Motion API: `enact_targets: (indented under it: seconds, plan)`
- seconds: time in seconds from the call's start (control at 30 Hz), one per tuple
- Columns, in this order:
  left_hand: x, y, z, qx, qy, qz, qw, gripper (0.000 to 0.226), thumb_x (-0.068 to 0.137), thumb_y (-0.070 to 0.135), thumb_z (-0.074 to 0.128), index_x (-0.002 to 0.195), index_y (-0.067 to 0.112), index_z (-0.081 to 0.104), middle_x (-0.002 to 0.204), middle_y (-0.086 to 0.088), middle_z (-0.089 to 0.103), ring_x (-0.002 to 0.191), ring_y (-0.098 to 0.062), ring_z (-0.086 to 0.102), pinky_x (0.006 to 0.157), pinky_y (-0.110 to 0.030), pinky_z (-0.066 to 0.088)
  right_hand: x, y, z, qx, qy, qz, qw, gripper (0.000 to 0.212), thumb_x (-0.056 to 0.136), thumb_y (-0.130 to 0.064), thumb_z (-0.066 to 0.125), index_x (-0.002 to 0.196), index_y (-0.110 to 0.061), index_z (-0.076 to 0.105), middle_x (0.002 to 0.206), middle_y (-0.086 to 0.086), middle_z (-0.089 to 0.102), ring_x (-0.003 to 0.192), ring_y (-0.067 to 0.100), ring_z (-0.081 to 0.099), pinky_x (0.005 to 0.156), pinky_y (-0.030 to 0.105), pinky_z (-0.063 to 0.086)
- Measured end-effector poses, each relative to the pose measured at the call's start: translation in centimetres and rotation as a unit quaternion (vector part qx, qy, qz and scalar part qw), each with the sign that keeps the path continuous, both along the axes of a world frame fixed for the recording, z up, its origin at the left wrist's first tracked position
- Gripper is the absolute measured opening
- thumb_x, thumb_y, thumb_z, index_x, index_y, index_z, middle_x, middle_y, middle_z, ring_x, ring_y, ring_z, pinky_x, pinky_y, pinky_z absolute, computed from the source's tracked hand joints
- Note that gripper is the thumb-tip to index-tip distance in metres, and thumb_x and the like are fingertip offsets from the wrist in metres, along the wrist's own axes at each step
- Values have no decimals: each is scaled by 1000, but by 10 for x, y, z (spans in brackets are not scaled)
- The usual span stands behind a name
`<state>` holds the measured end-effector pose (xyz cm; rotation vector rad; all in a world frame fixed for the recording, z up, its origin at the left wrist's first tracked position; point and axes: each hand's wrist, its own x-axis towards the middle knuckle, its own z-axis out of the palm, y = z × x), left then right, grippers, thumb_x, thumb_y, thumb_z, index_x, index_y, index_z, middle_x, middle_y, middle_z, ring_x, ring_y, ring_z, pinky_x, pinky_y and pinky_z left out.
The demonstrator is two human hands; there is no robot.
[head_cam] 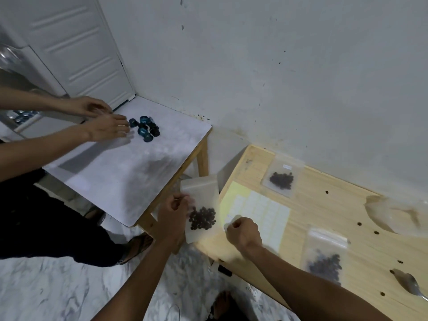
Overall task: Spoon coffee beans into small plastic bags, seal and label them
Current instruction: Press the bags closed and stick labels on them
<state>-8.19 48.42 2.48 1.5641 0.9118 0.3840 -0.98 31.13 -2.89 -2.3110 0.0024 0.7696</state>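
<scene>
My left hand (172, 213) pinches the left edge of a small clear plastic bag (201, 193) with dark coffee beans (202, 218) at its bottom, held over the corner of the wooden table (324, 218). My right hand (243, 232) is curled, its fingertips pinching at a white label on the yellow-backed label sheet (259, 212). A filled, labelled bag (281, 178) lies at the back of the table. Another filled bag (325, 258) lies to the right of my arm. A metal spoon (411, 284) rests at the right edge.
A crumpled clear bag (398, 214) lies at the far right with loose beans scattered around it. Another person's hands (104, 126) handle several blue coffee capsules (146, 128) on a white side table (129, 172) to the left. A white wall stands behind.
</scene>
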Motion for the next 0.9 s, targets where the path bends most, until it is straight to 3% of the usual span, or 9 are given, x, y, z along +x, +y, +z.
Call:
enact_targets:
  seconds: [0.13,0.23,0.3,0.37,0.5,0.63,0.77,0.9]
  plan:
    - [12,-13,2,12,-2,-30,999,7,86,34,69,88,28,67,86,6,73,81,-15,71,75,-40,59,-3,-18,14,80,-55,-17,995,28,83,-14,53,61,-15,37,58,-3,45,55,10,37,55,28,35]
    - [26,-27,3,15,0,-62,998,5,93,24,64,89,26,65,86,7,71,78,-10,68,73,-33,56,0,-40,22,135,-88,-49,986,27,87,-11,61,67,-15,44,64,-9,50,58,4,45,64,23,38]
    - [37,-41,7,23,-8,-83,996,5,95,22,62,93,21,66,84,7,71,74,-3,67,66,-22,53,8,-57,20,165,-95,-87,978,14,87,-6,62,78,-15,55,70,-11,54,65,3,52,63,17,39]
    - [48,-55,8,29,-14,-100,994,7,96,20,60,93,16,66,83,6,70,72,-2,66,60,-17,49,17,-74,20,171,-92,-121,973,8,88,-6,60,89,-13,63,73,-8,59,71,11,55,61,16,40]
    - [71,-81,13,-8,-14,-146,989,3,95,26,61,94,23,63,91,2,74,85,-20,71,75,-44,59,35,-101,36,214,-114,-203,949,9,92,-8,60,92,-12,69,86,-1,68,77,15,61,63,15,44]
    - [91,-114,23,18,-32,-176,984,12,97,9,50,91,16,57,76,3,65,59,-5,58,52,-17,42,49,-119,65,265,-165,-236,920,8,91,-6,62,93,-9,69,80,-2,65,70,7,56,61,9,44]
    - [104,-144,28,38,-47,-224,973,14,98,10,49,95,20,58,78,1,64,58,-13,50,49,-16,38,56,-130,91,287,-207,-209,912,4,88,-6,68,89,-10,70,73,-2,63,62,-1,53,62,12,44]
    - [114,-169,31,20,-46,-256,965,12,101,14,47,103,19,58,89,-9,67,57,-11,46,51,-16,39,61,-138,106,273,-235,-201,911,3,87,-9,70,89,-11,70,72,-2,63,60,-1,53,61,10,43]
